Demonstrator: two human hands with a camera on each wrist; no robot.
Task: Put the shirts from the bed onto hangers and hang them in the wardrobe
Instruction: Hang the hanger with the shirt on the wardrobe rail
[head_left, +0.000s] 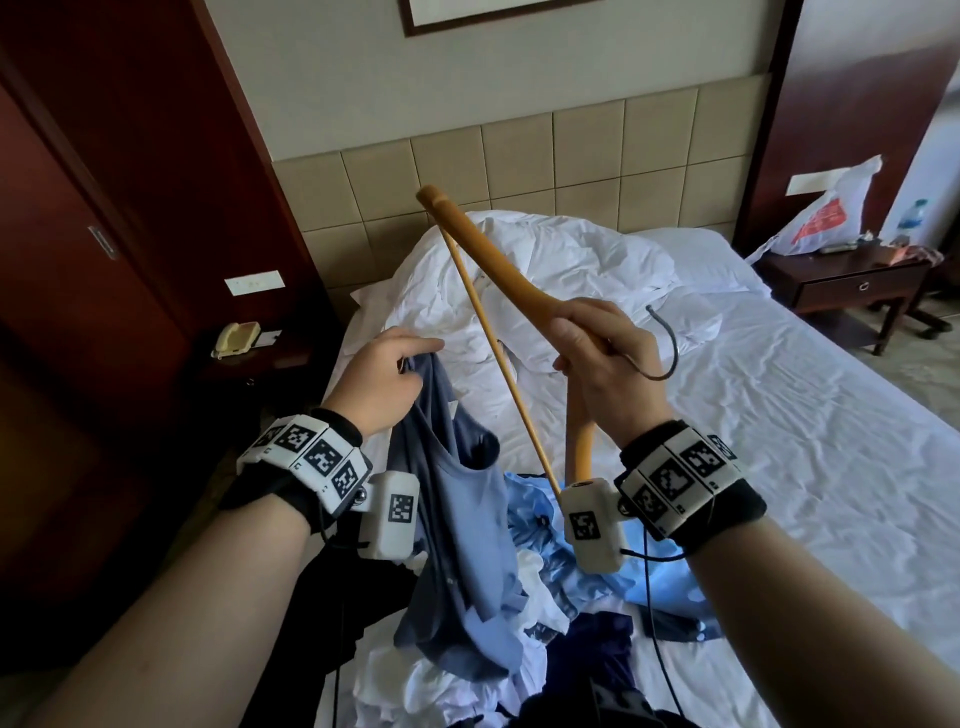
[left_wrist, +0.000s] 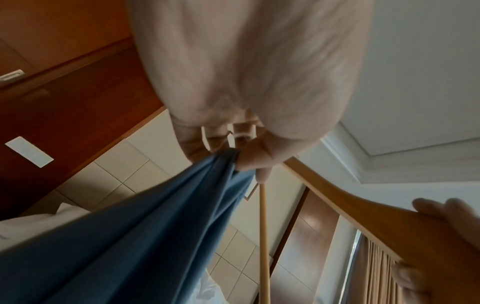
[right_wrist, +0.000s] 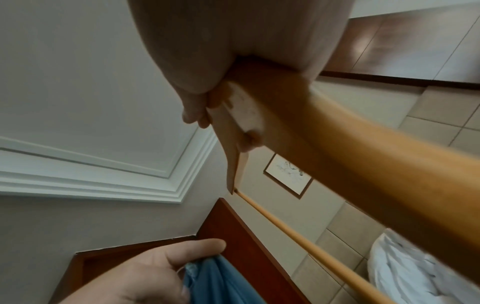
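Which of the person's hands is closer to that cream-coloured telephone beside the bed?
Left. The left hand, gripping a blue shirt, is on the cream-coloured telephone's side. The right hand, holding the wooden hanger, is further away.

I count one wooden hanger (head_left: 498, 262), one blue shirt (head_left: 457, 519) lifted clear, and a mixed heap of clothes (head_left: 566, 613) at the bed's (head_left: 805, 467) near edge, too tangled to number. Two hands, one telephone (head_left: 236, 339), one nightstand (head_left: 852, 283).
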